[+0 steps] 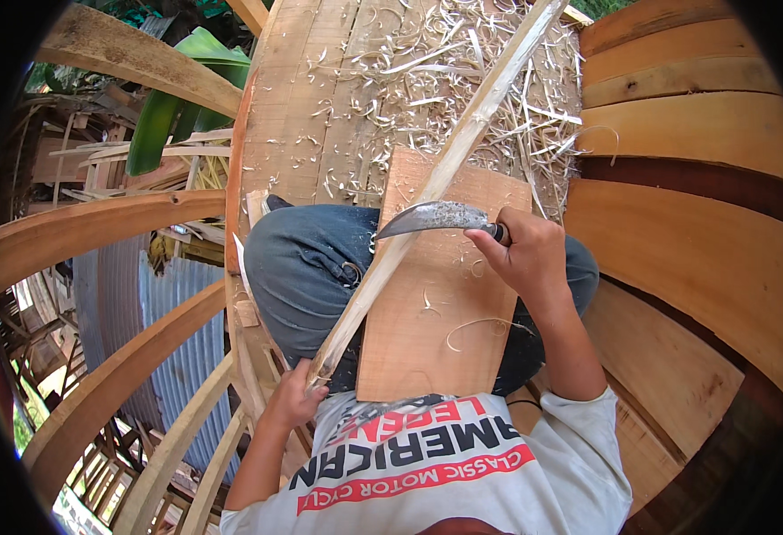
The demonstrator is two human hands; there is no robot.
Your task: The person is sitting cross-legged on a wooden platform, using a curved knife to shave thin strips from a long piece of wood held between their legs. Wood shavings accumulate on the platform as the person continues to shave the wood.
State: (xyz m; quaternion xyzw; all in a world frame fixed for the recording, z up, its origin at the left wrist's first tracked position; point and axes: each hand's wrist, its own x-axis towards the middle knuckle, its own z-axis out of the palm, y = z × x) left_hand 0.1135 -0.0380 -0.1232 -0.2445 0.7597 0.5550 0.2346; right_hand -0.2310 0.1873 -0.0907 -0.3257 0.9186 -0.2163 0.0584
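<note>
While curled shavings litter the planks, a seated person's left hand closes around the near end of a long pale strip of wood, which slants over a board resting across bent legs; the right hand, wrapped around the handle of a curved knife, holds its blade across the strip (shaving appears to be the step in hand), and another stroke would likely call for a firm left grip and shallow angle

Right hand grasping a curved knife, its blade across a pale wooden stick; left hand gripping the stick's near end; flat board beneath; curled shavings on the far plank floor.
</note>
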